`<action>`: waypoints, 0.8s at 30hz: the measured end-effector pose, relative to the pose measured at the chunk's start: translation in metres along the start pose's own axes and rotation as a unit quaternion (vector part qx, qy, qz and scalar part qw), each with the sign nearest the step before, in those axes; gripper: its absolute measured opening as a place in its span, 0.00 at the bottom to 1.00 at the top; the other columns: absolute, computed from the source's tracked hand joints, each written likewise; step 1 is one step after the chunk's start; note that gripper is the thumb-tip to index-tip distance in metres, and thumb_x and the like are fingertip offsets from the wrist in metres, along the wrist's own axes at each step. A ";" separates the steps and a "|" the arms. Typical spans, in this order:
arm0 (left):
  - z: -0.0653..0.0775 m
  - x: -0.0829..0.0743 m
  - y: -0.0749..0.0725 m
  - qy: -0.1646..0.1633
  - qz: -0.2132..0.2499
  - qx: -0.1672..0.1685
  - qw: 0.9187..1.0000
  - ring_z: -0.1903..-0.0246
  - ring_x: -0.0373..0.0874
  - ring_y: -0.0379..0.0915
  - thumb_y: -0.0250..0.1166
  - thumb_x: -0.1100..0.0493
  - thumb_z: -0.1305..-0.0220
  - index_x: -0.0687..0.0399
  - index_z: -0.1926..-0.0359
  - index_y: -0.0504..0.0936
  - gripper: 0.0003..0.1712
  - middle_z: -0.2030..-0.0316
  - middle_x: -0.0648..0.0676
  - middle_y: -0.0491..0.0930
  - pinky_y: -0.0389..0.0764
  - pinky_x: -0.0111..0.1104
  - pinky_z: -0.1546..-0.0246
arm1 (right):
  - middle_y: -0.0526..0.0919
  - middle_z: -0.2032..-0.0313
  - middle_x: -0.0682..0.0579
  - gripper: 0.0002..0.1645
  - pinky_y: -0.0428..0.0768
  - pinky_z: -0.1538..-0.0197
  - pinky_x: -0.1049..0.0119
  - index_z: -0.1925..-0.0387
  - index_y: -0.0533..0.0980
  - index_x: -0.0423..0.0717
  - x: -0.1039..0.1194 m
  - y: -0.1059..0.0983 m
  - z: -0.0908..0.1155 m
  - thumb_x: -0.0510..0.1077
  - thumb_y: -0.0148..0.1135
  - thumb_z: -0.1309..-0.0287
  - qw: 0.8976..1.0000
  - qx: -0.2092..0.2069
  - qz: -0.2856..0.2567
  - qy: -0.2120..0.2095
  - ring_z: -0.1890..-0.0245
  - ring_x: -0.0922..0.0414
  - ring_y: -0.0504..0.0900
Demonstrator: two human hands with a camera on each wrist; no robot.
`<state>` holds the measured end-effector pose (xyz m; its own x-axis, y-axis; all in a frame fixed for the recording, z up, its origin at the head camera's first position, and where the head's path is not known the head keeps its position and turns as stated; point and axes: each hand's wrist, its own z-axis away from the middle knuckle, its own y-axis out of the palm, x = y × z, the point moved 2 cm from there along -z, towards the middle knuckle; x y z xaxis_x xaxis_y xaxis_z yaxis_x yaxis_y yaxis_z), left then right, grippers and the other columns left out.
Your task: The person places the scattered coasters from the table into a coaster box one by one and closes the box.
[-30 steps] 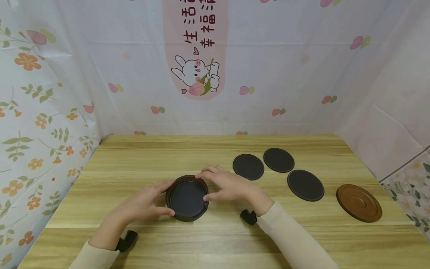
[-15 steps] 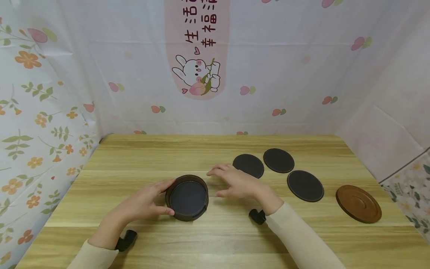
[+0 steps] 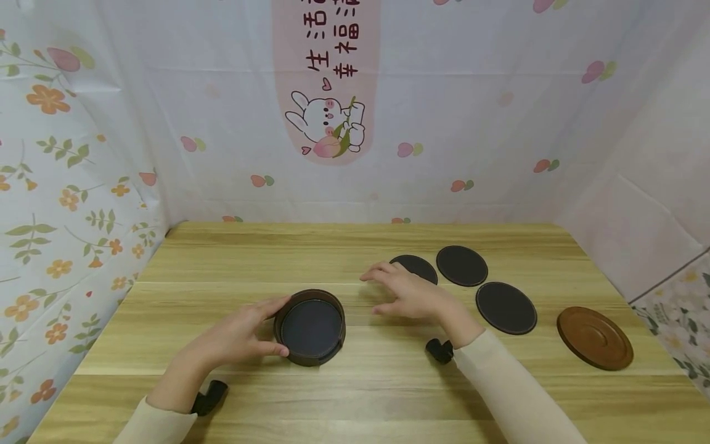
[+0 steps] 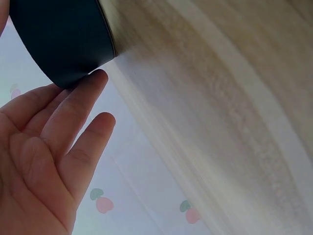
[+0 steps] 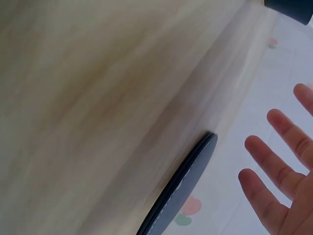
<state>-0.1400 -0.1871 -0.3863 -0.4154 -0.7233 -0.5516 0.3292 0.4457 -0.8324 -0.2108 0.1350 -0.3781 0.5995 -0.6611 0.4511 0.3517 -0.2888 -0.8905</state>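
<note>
A round, dark coaster holder (image 3: 308, 360) stands on the wooden table, with a black coaster (image 3: 312, 327) lying inside it. My left hand (image 3: 230, 339) grips the holder's left side, thumb at the front and fingers at the back; in the left wrist view the fingertips touch the dark outer wall (image 4: 63, 39). My right hand (image 3: 413, 296), fingers spread, hovers between the holder and the loose coasters and holds nothing. It partly hides the nearest black coaster (image 3: 417, 265). Seen from the right wrist, a coaster (image 5: 183, 188) with a stitched edge lies beside the fingers.
Two more black coasters (image 3: 462, 266) lie flat toward the back right. A round brown dish-like disc (image 3: 595, 339) with a ringed surface rests near the table's right edge. Patterned white cloth (image 3: 477, 123) hangs behind and at both sides of the table (image 3: 266, 253).
My right hand has let go of the holder's rim and moved right, toward the loose coasters. The left hand and the holder stay where they were.
</note>
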 end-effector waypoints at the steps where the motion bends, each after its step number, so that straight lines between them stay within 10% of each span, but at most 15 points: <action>1: 0.000 0.000 0.000 0.000 0.001 -0.001 1.000 0.32 0.62 0.66 0.73 0.36 0.49 0.61 0.26 0.62 0.57 0.31 0.63 0.68 0.70 0.57 0.35 | 0.67 0.33 0.48 0.37 0.73 0.36 0.45 0.31 0.68 0.49 -0.001 -0.001 0.001 0.52 0.69 0.39 1.000 0.000 0.001 0.001 0.34 0.45 0.67; 24: 0.000 0.000 0.000 -0.001 0.009 0.002 1.000 0.32 0.61 0.66 0.74 0.37 0.49 0.62 0.26 0.62 0.57 0.31 0.63 0.68 0.69 0.57 0.34 | 0.66 0.31 0.42 0.37 0.68 0.32 0.39 0.31 0.67 0.45 -0.042 -0.018 0.007 0.51 0.68 0.38 0.999 -0.004 -0.010 0.045 0.30 0.38 0.63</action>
<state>-0.1402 -0.1866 -0.3862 -0.4084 -0.7158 -0.5664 0.3397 0.4568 -0.8222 -0.2371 0.1723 -0.3809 0.5249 -0.7151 0.4616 0.3573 -0.3071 -0.8821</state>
